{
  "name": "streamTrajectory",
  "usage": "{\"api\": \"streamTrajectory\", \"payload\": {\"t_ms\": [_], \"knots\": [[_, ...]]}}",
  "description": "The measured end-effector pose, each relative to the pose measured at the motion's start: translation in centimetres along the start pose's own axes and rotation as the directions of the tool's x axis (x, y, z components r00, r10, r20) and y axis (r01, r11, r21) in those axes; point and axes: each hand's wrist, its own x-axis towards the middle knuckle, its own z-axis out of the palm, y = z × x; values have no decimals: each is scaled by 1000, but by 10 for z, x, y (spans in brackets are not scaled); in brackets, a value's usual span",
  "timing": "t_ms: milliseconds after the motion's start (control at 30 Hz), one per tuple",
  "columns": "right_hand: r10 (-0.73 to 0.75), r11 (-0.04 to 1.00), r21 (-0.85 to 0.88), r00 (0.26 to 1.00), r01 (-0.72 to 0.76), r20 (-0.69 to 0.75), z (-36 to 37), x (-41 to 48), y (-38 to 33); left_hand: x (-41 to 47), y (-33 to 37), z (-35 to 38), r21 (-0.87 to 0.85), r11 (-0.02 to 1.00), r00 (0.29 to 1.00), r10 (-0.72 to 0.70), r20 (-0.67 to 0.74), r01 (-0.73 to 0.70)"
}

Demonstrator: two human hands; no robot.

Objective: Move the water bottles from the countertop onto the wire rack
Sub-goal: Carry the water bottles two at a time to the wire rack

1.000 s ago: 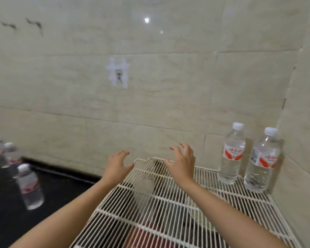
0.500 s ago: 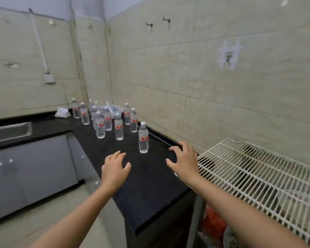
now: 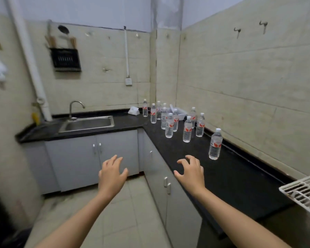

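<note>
Several clear water bottles with red-and-white labels stand on the black countertop [image 3: 240,172]. The nearest bottle [image 3: 215,144] stands alone, just beyond and to the right of my right hand [image 3: 191,173]. A cluster of bottles [image 3: 170,120] fills the far corner. Only a corner of the white wire rack [image 3: 304,191] shows at the right edge. My left hand [image 3: 112,174] hovers over the floor in front of the cabinets. Both hands are empty, with spread, loosely bent fingers.
A steel sink [image 3: 87,123] with a tap sits in the counter on the left. Grey cabinet doors [image 3: 73,158] run below the L-shaped counter. A white plastic tub [image 3: 179,111] and a tissue pack [image 3: 133,110] lie behind the bottles. The tiled wall closes the right side.
The view has swung left from the wire rack to the counter corner. The rack has slid to the right edge, and both empty hands now hover near the counter's front edge.
</note>
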Motion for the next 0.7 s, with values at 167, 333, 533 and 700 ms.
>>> {"api": "streamTrajectory", "payload": {"t_ms": [167,333,533,700], "knots": [[6,992,129,999,-10,31,54,17,-101,22,-96,-79,-15,997,991,-71,-114,70],[-21,990,137,996,10,82,92,31,-158,42,-160,-103,-20,989,981,-149,-125,147],[34,978,202,995,-53,95,128,76,-183,82,-195,-78,-18,986,985,-167,-38,167],[14,962,270,993,-45,116,172,137,-195,159,-221,-72,59,990,990,-127,-54,130]]}}
